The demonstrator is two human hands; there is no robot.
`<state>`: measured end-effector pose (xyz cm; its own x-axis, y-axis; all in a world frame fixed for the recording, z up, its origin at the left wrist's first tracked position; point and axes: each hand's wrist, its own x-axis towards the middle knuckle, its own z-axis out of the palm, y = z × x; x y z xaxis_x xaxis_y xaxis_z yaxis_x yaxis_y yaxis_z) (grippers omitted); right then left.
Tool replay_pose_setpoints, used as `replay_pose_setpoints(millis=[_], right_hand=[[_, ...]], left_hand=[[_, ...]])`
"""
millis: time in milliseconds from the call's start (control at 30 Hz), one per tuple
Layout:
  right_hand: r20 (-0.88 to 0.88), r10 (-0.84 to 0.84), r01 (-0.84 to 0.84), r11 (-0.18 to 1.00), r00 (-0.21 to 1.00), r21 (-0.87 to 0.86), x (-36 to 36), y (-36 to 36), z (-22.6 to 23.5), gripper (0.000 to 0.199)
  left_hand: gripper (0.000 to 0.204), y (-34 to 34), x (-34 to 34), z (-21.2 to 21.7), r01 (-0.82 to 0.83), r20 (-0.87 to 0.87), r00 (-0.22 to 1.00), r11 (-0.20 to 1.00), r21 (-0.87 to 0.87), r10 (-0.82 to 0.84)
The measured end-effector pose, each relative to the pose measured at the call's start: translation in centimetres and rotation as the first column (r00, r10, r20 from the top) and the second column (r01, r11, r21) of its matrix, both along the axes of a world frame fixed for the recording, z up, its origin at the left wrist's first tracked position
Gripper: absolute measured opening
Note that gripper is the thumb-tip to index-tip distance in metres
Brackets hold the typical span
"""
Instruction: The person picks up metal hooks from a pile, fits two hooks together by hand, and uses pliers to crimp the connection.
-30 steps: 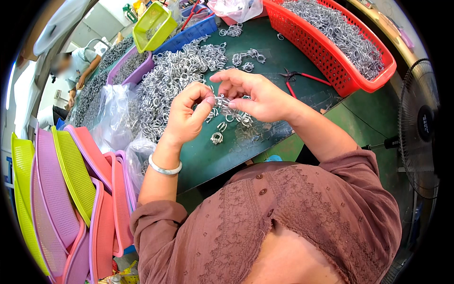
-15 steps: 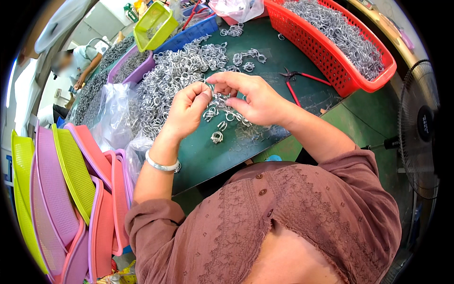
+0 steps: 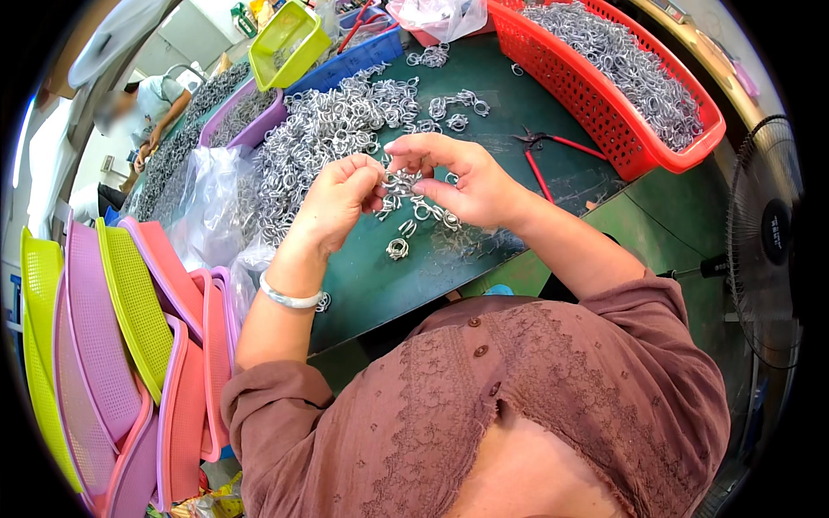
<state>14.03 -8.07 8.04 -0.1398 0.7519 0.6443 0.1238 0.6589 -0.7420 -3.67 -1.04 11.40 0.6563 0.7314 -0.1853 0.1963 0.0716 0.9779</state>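
Both of my hands meet over the near edge of a heap of small grey metal rings (image 3: 324, 129) on the dark green table. My left hand (image 3: 341, 197), with a pale bangle (image 3: 289, 295) at its wrist, is closed in a pinch on a small metal ring piece at its fingertips. Just to the right, my right hand (image 3: 471, 183) arches over, thumb and index finger apart. Between the two hands lies a cluster of metal rings (image 3: 401, 183), partly hidden by fingers. Some loose ring pieces (image 3: 397, 249) lie below the hands.
Red-handled pliers (image 3: 540, 173) lie right of my hands, by a red basket (image 3: 596, 112) full of metal pieces. Stacked coloured baskets (image 3: 95, 328) stand at left beside a plastic bag (image 3: 207, 203). A fan (image 3: 764, 233) is at right. Another person (image 3: 155, 112) sits far left.
My left fingers have shifted slightly and their tips now show more beside the ring cluster. The right hand keeps nearly the same arched pose. The whole view has moved a little.
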Motion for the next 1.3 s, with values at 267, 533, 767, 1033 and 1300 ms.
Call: replay_pose_setpoints(millis=[267, 533, 767, 1033, 1300], right_hand=[[-0.256, 0.077, -0.178, 0.899, 0.963, -0.400, 0.5, -0.2, 0.3, 0.037], [-0.263, -0.006, -0.187, 0.686, 0.965, -0.703, 0.9, 0.5, 0.8, 0.031], [-0.277, 0.033, -0.234, 0.639, 0.960, -0.733, 0.7, 0.8, 0.9, 0.036], [-0.043, 0.030, -0.042, 0.944, 0.999, -0.328, -0.4, 0.6, -0.9, 0.032], [0.165, -0.156, 0.144, 0.986, 0.974, 0.086, 0.2, 0.6, -1.9, 0.032]], left_hand=[[0.013, -0.5, 0.3, -0.6, -0.004, -0.019, 1.000, 0.955, 0.295, 0.010], [0.014, -1.4, 1.2, -0.8, 0.058, -0.010, 0.998, 0.957, 0.285, -0.057], [0.015, -1.6, 1.3, -1.4, 0.037, 0.029, 0.998, 0.951, 0.307, -0.048], [0.012, 0.1, 0.5, -2.0, -0.099, -0.079, 0.991, 0.987, 0.125, 0.110], [0.010, 0.3, 0.4, -1.8, -0.083, 0.096, 0.992, 0.996, -0.037, 0.087]])
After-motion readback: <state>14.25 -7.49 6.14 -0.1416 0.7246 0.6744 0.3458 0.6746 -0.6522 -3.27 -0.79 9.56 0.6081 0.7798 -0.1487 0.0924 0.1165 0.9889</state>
